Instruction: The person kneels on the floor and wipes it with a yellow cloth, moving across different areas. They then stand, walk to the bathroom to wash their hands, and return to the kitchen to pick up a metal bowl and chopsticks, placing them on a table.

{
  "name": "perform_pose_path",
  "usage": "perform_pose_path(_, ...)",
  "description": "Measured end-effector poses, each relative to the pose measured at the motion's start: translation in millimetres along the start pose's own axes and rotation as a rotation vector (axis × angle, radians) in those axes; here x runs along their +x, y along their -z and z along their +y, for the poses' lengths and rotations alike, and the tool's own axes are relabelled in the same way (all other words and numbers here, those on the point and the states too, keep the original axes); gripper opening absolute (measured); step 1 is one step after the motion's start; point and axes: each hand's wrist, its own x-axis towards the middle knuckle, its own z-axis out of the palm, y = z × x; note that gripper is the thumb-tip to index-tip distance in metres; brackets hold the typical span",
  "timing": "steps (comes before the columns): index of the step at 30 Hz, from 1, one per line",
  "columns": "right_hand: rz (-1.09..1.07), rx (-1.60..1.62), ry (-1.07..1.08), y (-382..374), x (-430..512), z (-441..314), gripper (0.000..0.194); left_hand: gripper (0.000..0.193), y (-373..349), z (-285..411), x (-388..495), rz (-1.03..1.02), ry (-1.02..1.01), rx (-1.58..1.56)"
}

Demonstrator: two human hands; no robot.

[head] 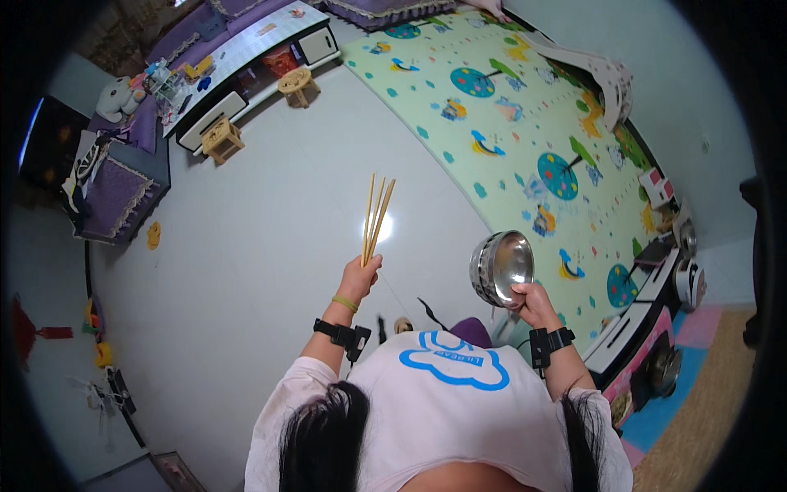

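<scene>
Several wooden chopsticks [378, 215] rise in a loose bundle from my left hand [358, 280], which is closed around their lower ends. Their tips fan slightly apart above the pale floor. My right hand [536, 305] grips the rim of a stack of stainless steel bowls [513, 261], with the thumb inside the top one. The stack is tilted on its side, and the shiny inside of the top bowl faces right. How many bowls are nested cannot be told. Both hands are held out in front of my body, apart from each other.
A glossy tiled floor [264, 234] lies ahead, with a patterned play mat [522, 123] to the right. Two wooden stools [223, 141] stand by a long coffee table [246, 49]. A purple sofa chair [123, 190] is at left. A low cabinet [633, 313] stands close on my right.
</scene>
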Motion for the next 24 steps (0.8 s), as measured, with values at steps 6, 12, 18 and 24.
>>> perform_pose_path(6, -0.022, -0.176, -0.064, -90.8, 119.6, -84.3, 0.024, 0.033, 41.9, 39.1, 112.4, 0.034, 0.063, -0.225)
perform_pose_path(12, -0.134, -0.373, -0.081, -220.9, 287.8, -201.6, 0.016, 0.033, 109.5, 113.3, 239.8, 0.376, 0.102, -0.287)
perform_pose_path(18, -0.267, -0.565, -0.155, -391.8, 413.1, -301.7, 0.025, 0.034, 206.1, 188.6, 314.5, 0.496, 0.13, -0.501)
perform_pose_path(24, -0.318, -0.636, -0.171, -538.5, 541.5, -348.3, 0.013, 0.026, 314.6, 201.9, 416.5, 0.496, 0.254, -0.609)
